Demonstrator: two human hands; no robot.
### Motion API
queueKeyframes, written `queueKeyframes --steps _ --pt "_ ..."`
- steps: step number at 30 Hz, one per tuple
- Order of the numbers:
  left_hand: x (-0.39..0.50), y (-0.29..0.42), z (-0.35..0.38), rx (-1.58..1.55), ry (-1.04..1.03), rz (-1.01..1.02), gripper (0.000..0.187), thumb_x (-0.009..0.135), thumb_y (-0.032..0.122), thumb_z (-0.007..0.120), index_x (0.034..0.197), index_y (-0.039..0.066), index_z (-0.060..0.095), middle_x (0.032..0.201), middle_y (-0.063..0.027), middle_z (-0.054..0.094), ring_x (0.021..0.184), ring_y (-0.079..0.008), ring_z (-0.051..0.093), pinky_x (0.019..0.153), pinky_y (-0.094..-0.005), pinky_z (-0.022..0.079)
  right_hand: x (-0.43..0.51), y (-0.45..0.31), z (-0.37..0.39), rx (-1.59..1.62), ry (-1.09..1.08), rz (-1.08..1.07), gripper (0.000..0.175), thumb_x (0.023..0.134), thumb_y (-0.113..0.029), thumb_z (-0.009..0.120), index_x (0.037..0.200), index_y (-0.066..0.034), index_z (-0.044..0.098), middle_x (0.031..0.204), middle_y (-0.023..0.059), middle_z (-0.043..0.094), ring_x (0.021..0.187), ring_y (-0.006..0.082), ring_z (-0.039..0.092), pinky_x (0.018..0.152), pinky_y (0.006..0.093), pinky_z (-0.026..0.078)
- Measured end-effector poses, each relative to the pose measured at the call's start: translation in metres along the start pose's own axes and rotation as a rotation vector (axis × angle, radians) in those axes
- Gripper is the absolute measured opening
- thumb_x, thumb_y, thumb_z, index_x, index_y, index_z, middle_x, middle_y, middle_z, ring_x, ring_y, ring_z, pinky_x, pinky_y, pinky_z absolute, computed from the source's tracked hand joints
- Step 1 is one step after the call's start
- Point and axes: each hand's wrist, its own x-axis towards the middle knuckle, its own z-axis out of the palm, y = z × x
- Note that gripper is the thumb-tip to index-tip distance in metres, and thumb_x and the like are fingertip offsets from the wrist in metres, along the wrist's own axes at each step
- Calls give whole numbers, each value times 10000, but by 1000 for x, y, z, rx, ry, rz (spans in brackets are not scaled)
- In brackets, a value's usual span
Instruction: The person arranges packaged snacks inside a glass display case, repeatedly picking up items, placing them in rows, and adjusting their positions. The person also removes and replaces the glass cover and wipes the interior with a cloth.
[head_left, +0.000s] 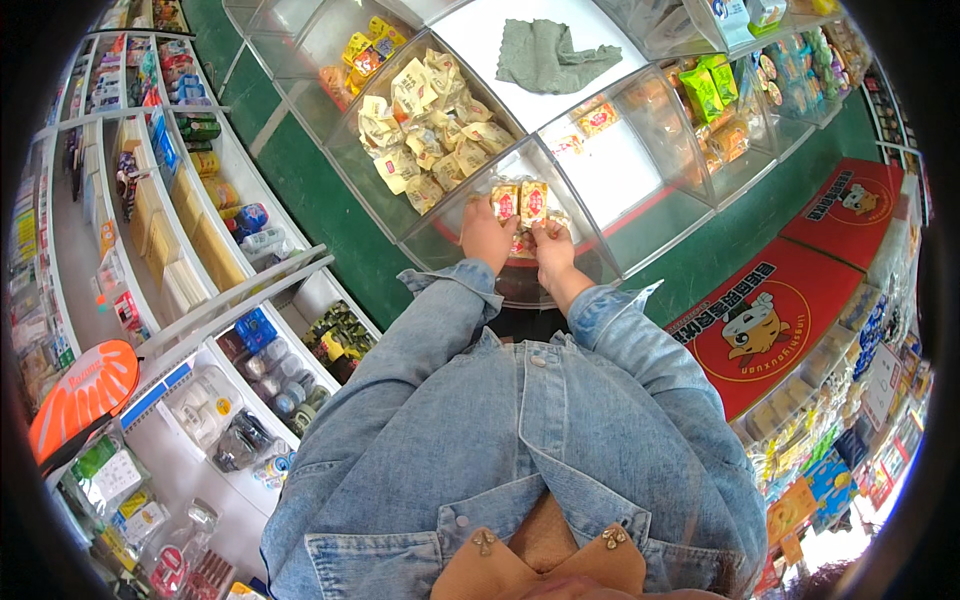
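Observation:
Both of my hands are inside the front clear plastic bin (442, 238) of a snack display. My left hand (486, 236) grips a small wrapped snack packet (505, 201) with a red and gold label, thumb on its lower edge. Right beside it, a matching snack packet (533, 202) stands upright, with the fingers of my right hand (553, 253) at its lower end. Under and between my hands, another red-labelled packet (519, 246) is partly hidden. A further wrapped packet (559, 217) shows just behind my right fingers.
Behind the bin lies a heap of cream-wrapped packets (427, 135) in a neighbouring compartment. A grey-green cloth (553, 58) rests on a white panel. In the bin to the right are a few red-labelled packets (598, 118). Stocked shelves (172, 247) stand left; a red printed panel (757, 330) is right.

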Motion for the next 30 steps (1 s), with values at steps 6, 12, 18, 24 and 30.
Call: queueKeyframes --steps 6,12,18,24,30 --pt "-3 -10 4 -96 38 58 609 759 149 745 1296 -19 512 1145 -237 566 1113 -403 531 965 -442 441 -6 -9 -8 -205 -79 -14 396 927 -19 578 1314 5 494 1001 93 639 833 171 641 695 289 554" --pt "-21 0 -11 -107 120 238 540 787 90 697 1287 -11 523 1213 -213 559 1149 -390 526 990 -443 433 -36 -40 -17 -526 -244 -109 432 899 43 516 1331 29 513 1069 109 652 909 145 639 718 273 556" --pt "-36 68 -55 -230 192 439 424 801 64 669 1216 40 588 1188 -170 582 1107 -353 551 946 -429 455 -65 -129 -55 -610 -492 -642 306 917 15 534 1216 8 599 1073 93 668 865 148 649 731 269 550" --pt "-2 169 -41 -109 -45 630 345 808 151 667 1133 38 635 1092 -167 624 1008 -315 605 851 -415 502 37 -203 -75 -1040 -167 -1062 341 845 -32 597 1183 -60 637 1126 148 658 1081 324 604 930 388 496" --pt "65 207 61 615 -643 233 367 820 148 631 1144 -21 657 1253 -221 592 1193 -379 552 847 -522 512 138 -219 -62 -1540 -369 -1158 462 812 -45 591 1273 -69 582 1349 149 547 1300 353 459 1041 402 435"
